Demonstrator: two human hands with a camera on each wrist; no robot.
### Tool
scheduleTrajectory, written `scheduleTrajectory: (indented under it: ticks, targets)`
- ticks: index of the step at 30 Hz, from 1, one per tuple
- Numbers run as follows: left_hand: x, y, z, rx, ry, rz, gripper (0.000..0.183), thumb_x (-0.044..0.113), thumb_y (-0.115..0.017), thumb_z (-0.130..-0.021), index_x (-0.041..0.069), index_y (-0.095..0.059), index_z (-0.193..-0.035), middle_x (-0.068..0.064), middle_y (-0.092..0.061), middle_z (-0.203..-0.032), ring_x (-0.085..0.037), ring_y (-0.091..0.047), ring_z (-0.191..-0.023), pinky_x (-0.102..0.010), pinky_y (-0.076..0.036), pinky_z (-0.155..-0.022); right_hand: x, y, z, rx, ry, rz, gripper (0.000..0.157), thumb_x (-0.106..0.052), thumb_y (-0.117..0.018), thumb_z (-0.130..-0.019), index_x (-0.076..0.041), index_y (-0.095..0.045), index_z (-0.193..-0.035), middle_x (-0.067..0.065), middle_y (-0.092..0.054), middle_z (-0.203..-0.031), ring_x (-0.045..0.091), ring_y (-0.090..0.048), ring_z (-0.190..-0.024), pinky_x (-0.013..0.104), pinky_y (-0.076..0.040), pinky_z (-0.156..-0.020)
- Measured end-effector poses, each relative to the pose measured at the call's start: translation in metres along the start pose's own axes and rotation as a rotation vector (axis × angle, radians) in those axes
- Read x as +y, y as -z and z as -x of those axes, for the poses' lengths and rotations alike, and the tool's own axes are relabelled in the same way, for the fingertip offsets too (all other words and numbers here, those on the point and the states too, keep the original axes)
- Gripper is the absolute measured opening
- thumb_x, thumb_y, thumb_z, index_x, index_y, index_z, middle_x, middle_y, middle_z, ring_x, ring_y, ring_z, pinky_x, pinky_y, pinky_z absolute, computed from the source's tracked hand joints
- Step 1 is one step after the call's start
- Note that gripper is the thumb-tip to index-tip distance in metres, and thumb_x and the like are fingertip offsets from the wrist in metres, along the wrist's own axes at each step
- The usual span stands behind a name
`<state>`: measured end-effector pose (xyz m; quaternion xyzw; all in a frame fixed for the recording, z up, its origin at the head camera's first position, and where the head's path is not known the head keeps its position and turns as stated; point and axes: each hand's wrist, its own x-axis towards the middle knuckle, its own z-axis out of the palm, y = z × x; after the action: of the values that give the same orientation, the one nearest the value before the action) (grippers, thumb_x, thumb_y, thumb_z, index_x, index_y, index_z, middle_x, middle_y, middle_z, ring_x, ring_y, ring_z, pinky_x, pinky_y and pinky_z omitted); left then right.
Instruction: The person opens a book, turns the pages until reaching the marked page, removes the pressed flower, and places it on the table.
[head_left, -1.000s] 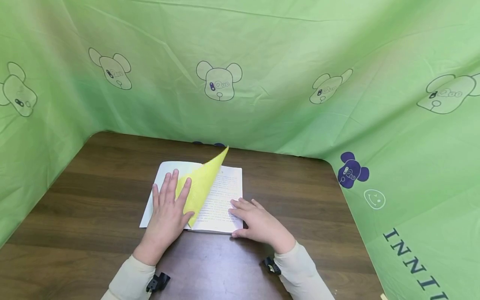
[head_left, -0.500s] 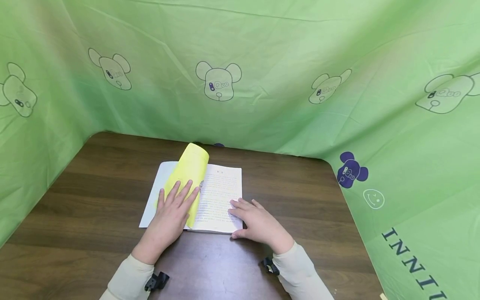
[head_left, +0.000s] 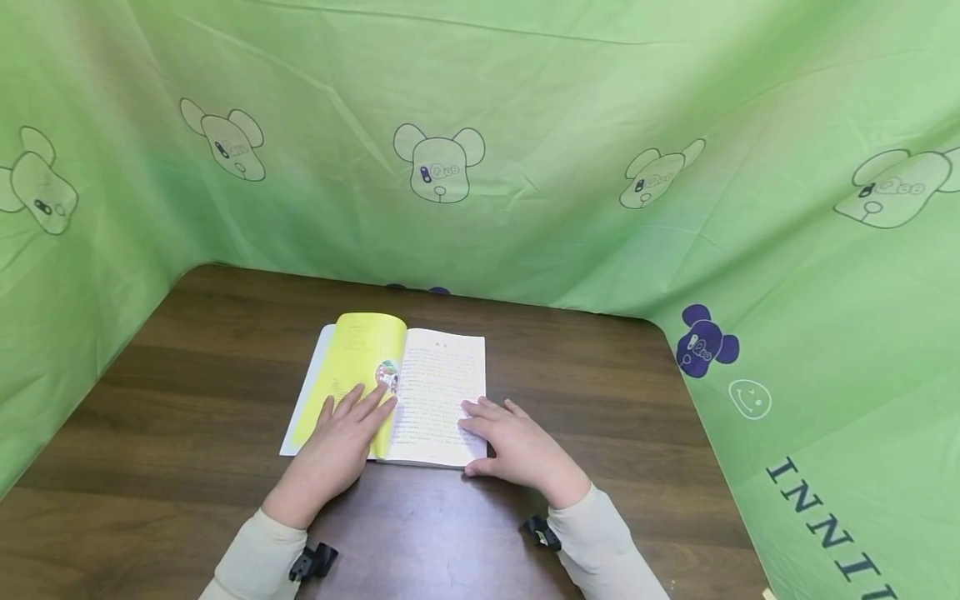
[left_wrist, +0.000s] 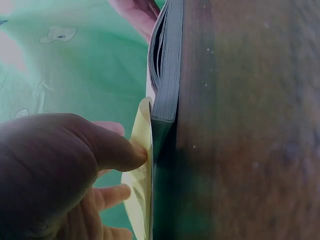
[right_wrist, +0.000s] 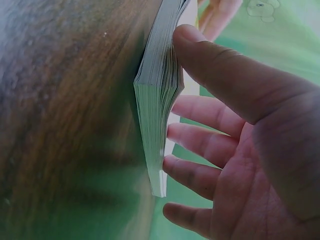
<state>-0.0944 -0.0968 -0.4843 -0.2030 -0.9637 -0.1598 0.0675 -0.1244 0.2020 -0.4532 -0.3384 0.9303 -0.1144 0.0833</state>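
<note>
An open book (head_left: 442,358) lies on the table, its right page covered in printed text. Turned over to the left is a yellow page (head_left: 360,342) with a small round picture near the spine; a pale strip of the cover shows beyond its left edge. My left hand (head_left: 337,446) rests on the lower part of the yellow page with fingers extended, and in the left wrist view the thumb touches the yellow sheet (left_wrist: 142,135). On the right page's lower outer edge lies my right hand (head_left: 517,442). The right wrist view shows its fingertips against the page block (right_wrist: 155,100).
The brown wooden table (head_left: 585,375) extends around the book on every side. A green curtain (head_left: 525,208) with bear-head prints hangs behind it and along both sides. Each wrist carries a black camera mount (head_left: 313,563).
The yellow page, raised and curling a second ago, has come down onto the left side. My left hand has slid slightly right and nearer across it; the right hand stays in place.
</note>
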Motion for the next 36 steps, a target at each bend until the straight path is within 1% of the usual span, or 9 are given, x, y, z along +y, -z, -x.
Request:
scheduleTrajectory:
  ticks: [7,11,15,18,20,24,29,32,36]
  targets:
    - [-0.001,0.001,0.001,-0.084,0.074,0.019,0.054,0.001,-0.057,-0.093,0.013,-0.059,-0.145,-0.011,-0.045,-0.16,-0.042,-0.041,-0.145,-0.075,-0.031,-0.109,0.002,-0.001,0.0,-0.007,0.029,0.01,0.062,-0.043,-0.081,-0.085,-0.01,-0.066,-0.136,0.009,-0.05,-0.156,0.032,-0.043,-0.147,0.062,-0.028,-0.12]
    - [0.0,0.002,0.002,-0.096,0.105,0.04,0.051,0.006,-0.057,-0.093,0.012,-0.059,-0.144,-0.012,-0.047,-0.158,-0.043,-0.041,-0.145,-0.076,-0.031,-0.109,0.002,0.0,0.0,-0.002,0.065,0.046,0.056,-0.041,-0.08,-0.087,-0.009,-0.069,-0.132,0.012,-0.052,-0.154,0.035,-0.045,-0.145,0.064,-0.03,-0.118]
    - [0.001,0.003,0.003,-0.106,0.121,0.071,0.045,0.022,-0.06,-0.1,0.012,-0.06,-0.144,-0.013,-0.046,-0.158,-0.043,-0.039,-0.146,-0.076,-0.03,-0.109,0.001,0.002,0.001,0.002,0.091,0.082,0.048,-0.041,-0.078,-0.089,-0.01,-0.072,-0.126,0.013,-0.057,-0.15,0.037,-0.049,-0.142,0.064,-0.035,-0.115]
    - [0.001,0.003,0.002,-0.124,0.128,0.089,0.051,0.035,-0.063,-0.101,0.011,-0.058,-0.146,-0.013,-0.044,-0.16,-0.043,-0.036,-0.148,-0.076,-0.028,-0.11,0.0,0.004,0.002,-0.001,0.1,0.106,0.041,-0.039,-0.077,-0.09,-0.012,-0.075,-0.12,0.012,-0.059,-0.147,0.036,-0.052,-0.139,0.063,-0.038,-0.113]
    - [0.001,0.003,0.002,-0.13,0.131,0.099,0.055,0.039,-0.064,-0.1,0.01,-0.058,-0.146,-0.013,-0.043,-0.161,-0.043,-0.034,-0.149,-0.077,-0.027,-0.111,-0.001,0.005,0.002,-0.004,0.103,0.122,0.035,-0.037,-0.077,-0.091,-0.013,-0.076,-0.117,0.011,-0.061,-0.145,0.036,-0.054,-0.138,0.062,-0.039,-0.112]
    - [0.002,0.002,0.001,-0.126,0.14,0.114,0.056,0.038,-0.066,-0.098,0.01,-0.058,-0.145,-0.013,-0.043,-0.161,-0.043,-0.035,-0.149,-0.077,-0.027,-0.111,-0.001,0.007,0.003,-0.011,0.106,0.129,0.022,-0.028,-0.075,-0.093,-0.014,-0.078,-0.11,0.01,-0.062,-0.144,0.034,-0.055,-0.137,0.062,-0.04,-0.111]
    - [0.003,0.003,0.001,-0.129,0.156,0.124,0.056,0.038,-0.067,-0.098,0.01,-0.058,-0.145,-0.013,-0.043,-0.16,-0.043,-0.035,-0.149,-0.076,-0.026,-0.111,-0.001,0.009,0.004,-0.003,0.116,0.112,0.005,-0.018,-0.072,-0.095,-0.016,-0.077,-0.096,0.01,-0.064,-0.141,0.034,-0.057,-0.135,0.063,-0.041,-0.111]
    - [0.003,0.003,0.0,-0.131,0.163,0.128,0.056,0.037,-0.069,-0.097,0.009,-0.058,-0.145,-0.014,-0.043,-0.16,-0.044,-0.034,-0.149,-0.077,-0.026,-0.111,-0.001,0.009,0.004,0.001,0.121,0.101,0.005,-0.017,-0.072,-0.094,-0.017,-0.075,-0.091,0.01,-0.064,-0.141,0.033,-0.057,-0.135,0.063,-0.041,-0.11]
    - [0.005,0.001,-0.002,-0.115,0.146,0.119,0.055,0.035,-0.072,-0.096,0.01,-0.059,-0.143,-0.015,-0.045,-0.159,-0.046,-0.035,-0.148,-0.08,-0.027,-0.108,0.0,0.01,0.004,0.006,0.119,0.082,0.007,-0.016,-0.072,-0.094,-0.018,-0.071,-0.087,0.011,-0.064,-0.141,0.034,-0.057,-0.135,0.063,-0.042,-0.11]
